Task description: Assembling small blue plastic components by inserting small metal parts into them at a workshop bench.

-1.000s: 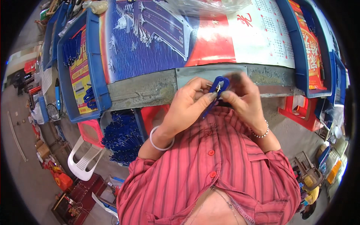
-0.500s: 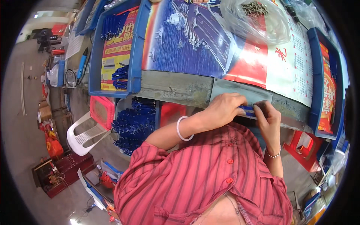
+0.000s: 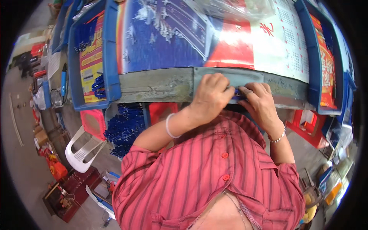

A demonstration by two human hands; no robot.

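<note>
At the table's front edge, my left hand (image 3: 213, 92) and my right hand (image 3: 260, 102) come close together with their fingers closed. Between them is a small, narrow blue piece (image 3: 235, 94), gripped from both sides. Fingers cover most of it, so its exact kind does not show. Both hands are over a grey metal plate (image 3: 249, 78) fixed along the wooden edge. Similar-looking blue pieces (image 3: 124, 128) lie in a big heap below the table, left of my left arm.
A blue tray (image 3: 114, 57) with blue pieces stands at the left, another blue tray (image 3: 315, 57) at the right. A printed poster (image 3: 165, 50) covers the tabletop, and a clear plastic bag (image 3: 237, 13) lies at its far side. A white-and-pink chair (image 3: 79, 155) and red stool (image 3: 308, 128) flank me.
The view has shifted. Both hands have moved farther onto the table edge, with the blue piece still between them. My right hand has turned over more, knuckles up.
</note>
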